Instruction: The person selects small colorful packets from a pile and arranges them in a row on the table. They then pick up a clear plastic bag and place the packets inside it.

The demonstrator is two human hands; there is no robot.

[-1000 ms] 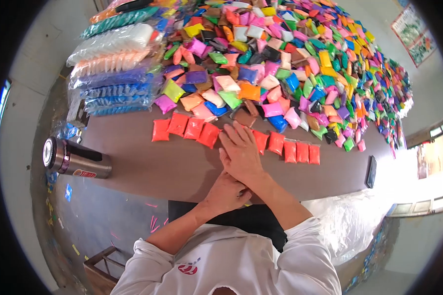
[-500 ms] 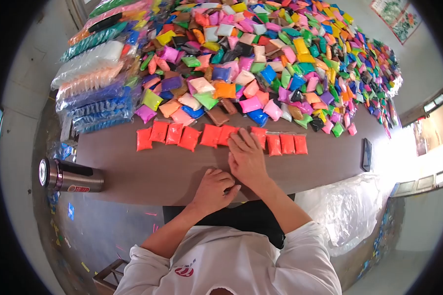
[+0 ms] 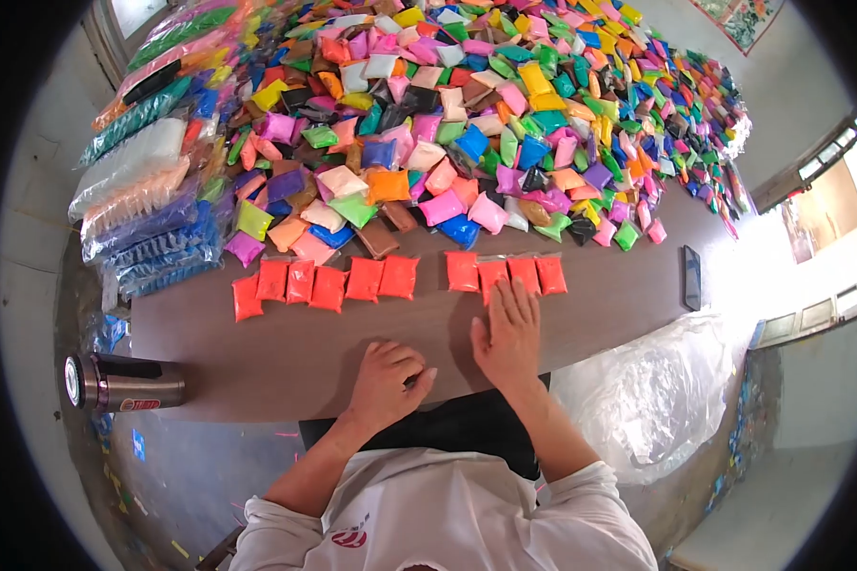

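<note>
Small red packets lie in a row across the brown table (image 3: 257, 366), split by a gap into a left group (image 3: 328, 289) and a right group (image 3: 463, 272). My right hand (image 3: 509, 333) lies palm down with fingers stretched out, its fingertips over the lower edges of the right group's middle packets. Near the table's front edge, my left hand (image 3: 387, 383) rests with fingers curled in. A dark spot shows by its thumb, but the inside of that hand is hidden.
Behind the row spreads a large heap of packets in many colours (image 3: 428, 152). Bulk bags of packets (image 3: 129, 157) are stacked at the left. A steel flask (image 3: 133, 383) lies front left, a phone (image 3: 691, 278) at right. Clear plastic sheeting (image 3: 638, 400) hangs beside the table.
My right hand has moved right and nearer to me, from the gap to the right group, and is farther from my left hand. The whole view has shifted slightly.
</note>
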